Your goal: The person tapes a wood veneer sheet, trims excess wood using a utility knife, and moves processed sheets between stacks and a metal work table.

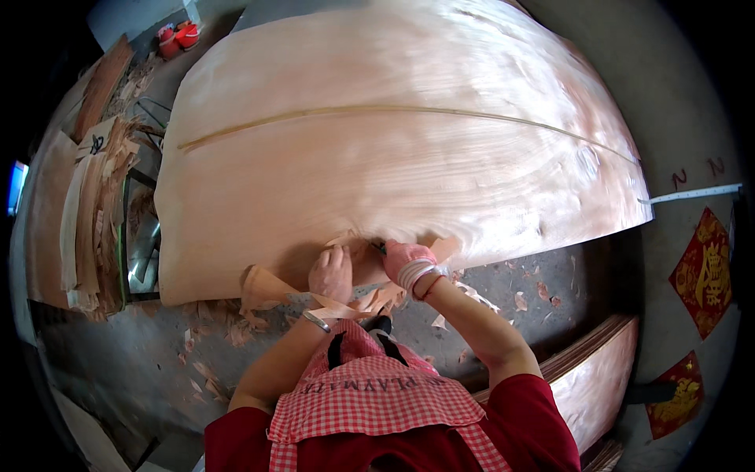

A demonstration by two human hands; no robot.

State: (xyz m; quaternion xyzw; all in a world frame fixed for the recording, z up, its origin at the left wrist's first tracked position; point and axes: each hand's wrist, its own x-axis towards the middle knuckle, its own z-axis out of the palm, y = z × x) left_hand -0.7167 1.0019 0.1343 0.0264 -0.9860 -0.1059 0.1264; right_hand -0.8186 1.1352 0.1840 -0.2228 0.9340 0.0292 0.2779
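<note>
Veneer sheet: a large, thin, pale pinkish-tan sheet of wood veneer (393,157) fills most of the view; its grain runs in long wavy lines, a narrow lighter seam crosses it lengthwise, and its near edge is ragged where the hands work.
Left hand: the bare left hand (331,271) lies palm down on the sheet's near edge, fingers together and pressed flat on the wood; a metal bangle sits at the wrist.
Right hand: the right hand (407,262), in a pink knitted glove with a white cuff, is closed around a small dark tool (379,247) whose tip touches the sheet's edge just beside the left hand.
Loose strip: a curled, paper-thin strip of veneer (271,287) hangs from the edge under the left forearm.
Scraps: small torn flakes of veneer (212,346) lie scattered on the grey concrete floor (118,362).
Stack, left: narrow veneer strips (86,204) are piled in a rough heap.
Stack, right: flat veneer sheets (598,370) lie layered, their thin edges showing.
Clothing: red sleeves and a red-and-white checked apron (370,393).
</note>
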